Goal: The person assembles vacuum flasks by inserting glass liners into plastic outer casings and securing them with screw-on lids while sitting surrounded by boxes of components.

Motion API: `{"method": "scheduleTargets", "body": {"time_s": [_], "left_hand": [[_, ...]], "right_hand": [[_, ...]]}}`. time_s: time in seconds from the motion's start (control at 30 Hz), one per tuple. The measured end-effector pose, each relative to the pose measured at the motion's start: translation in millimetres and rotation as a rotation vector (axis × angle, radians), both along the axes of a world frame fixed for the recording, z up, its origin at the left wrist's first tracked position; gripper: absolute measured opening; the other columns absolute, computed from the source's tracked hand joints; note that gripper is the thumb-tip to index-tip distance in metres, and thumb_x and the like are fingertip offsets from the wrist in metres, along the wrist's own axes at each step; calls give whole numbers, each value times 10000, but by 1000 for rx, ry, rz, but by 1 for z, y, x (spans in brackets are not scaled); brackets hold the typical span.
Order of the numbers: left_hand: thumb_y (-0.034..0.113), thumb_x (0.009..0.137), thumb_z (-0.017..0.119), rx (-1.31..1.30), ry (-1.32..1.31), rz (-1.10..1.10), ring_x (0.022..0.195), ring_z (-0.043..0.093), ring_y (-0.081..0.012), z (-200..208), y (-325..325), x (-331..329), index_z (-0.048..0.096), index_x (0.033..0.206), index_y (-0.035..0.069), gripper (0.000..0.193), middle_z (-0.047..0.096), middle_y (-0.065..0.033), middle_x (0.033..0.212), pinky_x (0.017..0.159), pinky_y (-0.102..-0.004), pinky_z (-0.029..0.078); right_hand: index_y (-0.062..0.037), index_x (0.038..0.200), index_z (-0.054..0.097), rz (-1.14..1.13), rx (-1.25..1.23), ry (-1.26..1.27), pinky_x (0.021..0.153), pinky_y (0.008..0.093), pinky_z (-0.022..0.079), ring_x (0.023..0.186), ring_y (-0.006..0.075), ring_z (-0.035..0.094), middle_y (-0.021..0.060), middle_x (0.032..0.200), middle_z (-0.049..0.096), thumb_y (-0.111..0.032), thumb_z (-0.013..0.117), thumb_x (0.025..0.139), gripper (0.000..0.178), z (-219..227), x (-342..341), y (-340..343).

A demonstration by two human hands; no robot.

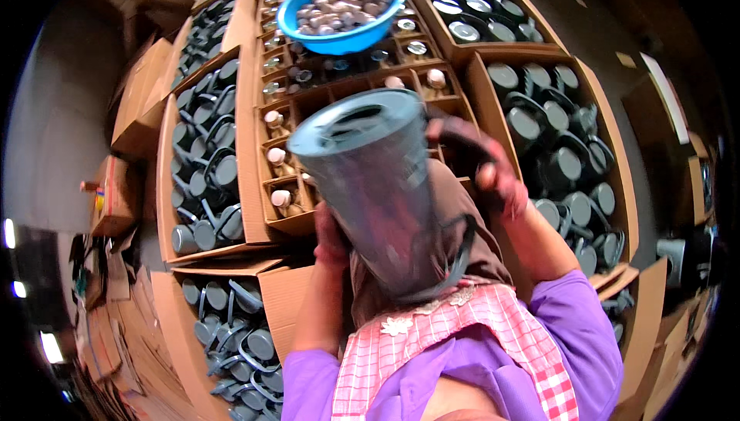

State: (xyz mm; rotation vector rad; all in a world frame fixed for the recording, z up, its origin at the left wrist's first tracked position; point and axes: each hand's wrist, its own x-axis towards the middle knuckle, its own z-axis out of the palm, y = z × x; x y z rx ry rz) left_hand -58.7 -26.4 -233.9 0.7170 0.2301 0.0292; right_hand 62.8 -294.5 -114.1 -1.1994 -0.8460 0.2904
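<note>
A dark grey, tapered plastic casing, much like a vacuum flask's outer shell, leans over my lap with its wide ringed end up. A dark looped strap or handle hangs at its lower right. My left hand is closed against the casing's left side, its fingers mostly hidden behind it. Beside the upper right rim, my right hand has its thumb and fingers apart and curved, the fingertips close to the casing and blurred. Just beyond is a divided carton with pale-capped, bottle-like pieces in some cells.
A blue basin heaped with small brownish pieces rests on the far cartons. Cartons of grey handled cups or lids stand left and right. Flattened cardboard lies at the lower left.
</note>
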Motion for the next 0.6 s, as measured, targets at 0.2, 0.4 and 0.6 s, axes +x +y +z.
{"method": "scheduleTargets", "body": {"time_s": [0.2,0.4,0.6], "left_hand": [[578,979,403,-76,271,258,1369,377,-333,7,-10,-51,335,1503,91,718,390,-117,1514,1170,-491,257],[603,957,416,-9,93,186,1365,383,-306,5,-34,-61,345,1505,138,722,407,-95,1500,1166,-464,259],[408,1002,458,-217,-418,-380,1224,549,-265,40,-91,9,498,1403,90,513,580,-85,1340,1055,-437,419]], "right_hand": [[-135,1024,638,84,-647,-659,1092,569,322,1180,329,534,97,1180,605,-344,789,642,461,-44,-114,-87],[-142,966,615,-453,-589,-679,1011,551,413,1029,307,591,83,1032,605,-246,776,608,406,-72,-142,-97],[-77,904,629,-1215,-401,-319,799,343,499,885,229,633,96,927,647,-92,727,721,208,-34,-136,-159]]}}
